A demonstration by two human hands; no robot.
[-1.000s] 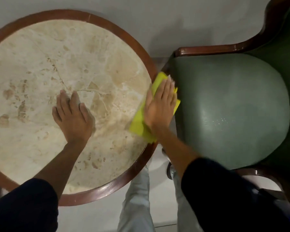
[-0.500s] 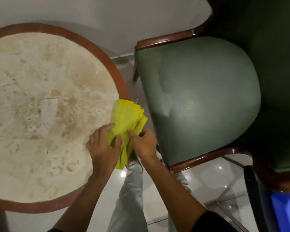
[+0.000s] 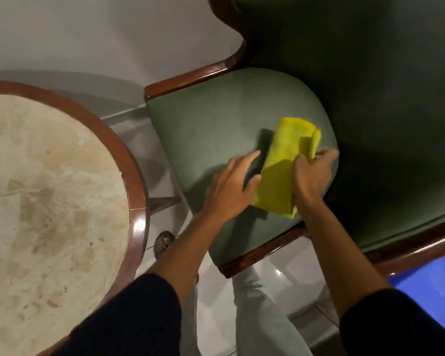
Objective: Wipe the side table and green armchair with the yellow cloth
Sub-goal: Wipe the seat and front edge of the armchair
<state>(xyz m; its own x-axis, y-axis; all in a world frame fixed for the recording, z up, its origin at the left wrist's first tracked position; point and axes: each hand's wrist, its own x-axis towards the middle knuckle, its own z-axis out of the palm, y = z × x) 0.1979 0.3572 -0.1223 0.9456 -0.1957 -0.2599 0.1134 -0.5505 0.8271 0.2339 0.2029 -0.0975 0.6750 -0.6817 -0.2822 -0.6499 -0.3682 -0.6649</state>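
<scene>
A person's right hand (image 3: 312, 176) pinches the folded yellow cloth (image 3: 285, 165) on the green armchair (image 3: 216, 124) seat; the left hand (image 3: 231, 188), grip spread, touches its edge. Chair wiping appears barely begun; the side counter (image 3: 136, 176) stands left.

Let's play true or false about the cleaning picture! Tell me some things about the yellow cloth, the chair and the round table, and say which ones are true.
1. The yellow cloth lies on the seat of the green armchair. True.
2. The cloth is on the round side table. False: it is on the armchair seat, and nothing lies on the table.
3. Both hands touch the cloth. True: the left hand is at its left edge, and the right hand grips its right side.
4. The cloth is spread out flat in one layer. False: it is folded into layers.
5. The armchair has a metal frame. False: its frame is dark brown wood.
</scene>
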